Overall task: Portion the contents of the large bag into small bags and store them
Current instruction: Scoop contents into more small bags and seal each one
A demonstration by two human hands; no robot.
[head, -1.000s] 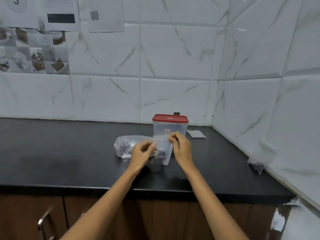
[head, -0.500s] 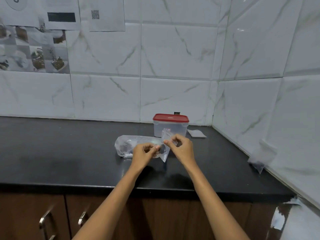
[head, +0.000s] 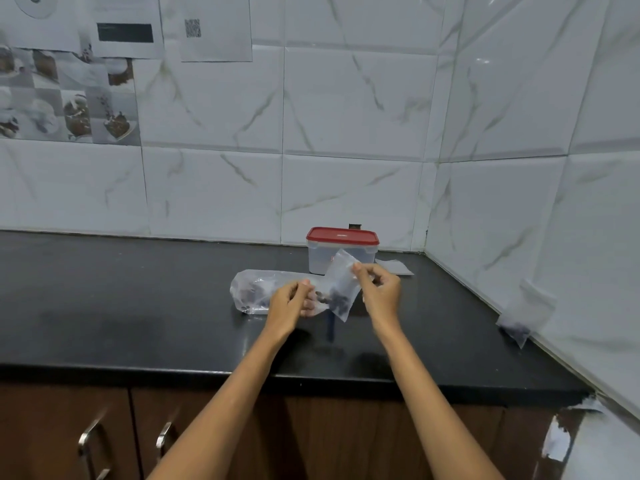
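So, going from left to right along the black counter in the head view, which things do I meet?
Large bag → left hand → small bag → right hand → second small bag leaning on the right wall.

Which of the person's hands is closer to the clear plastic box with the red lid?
The right hand, just in front of the clear red-lidded plastic box. The left hand sits lower and further left, over the large clear bag.
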